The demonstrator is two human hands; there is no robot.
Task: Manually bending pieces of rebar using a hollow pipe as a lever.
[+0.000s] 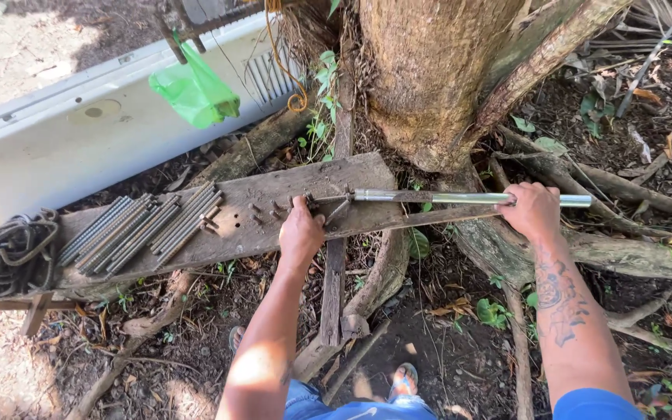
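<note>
A worn wooden plank (250, 225) lies across tree roots, with several upright pegs (266, 210) set in it. My left hand (300, 229) presses on the plank by the pegs, holding a thin steel rod (336, 208) there. My right hand (534, 210) is closed around a long metal pipe (460, 198) that lies level and reaches from the rod's end toward the right. A row of straight ribbed steel rods (145, 229) lies on the left part of the plank.
A big tree trunk (429, 78) and its roots stand just behind the plank. A pile of bent steel stirrups (5, 257) sits at far left. A white casing (79, 132) and a green plastic bag (194, 92) are behind. My sandalled feet (404, 381) stand on leaf-littered soil.
</note>
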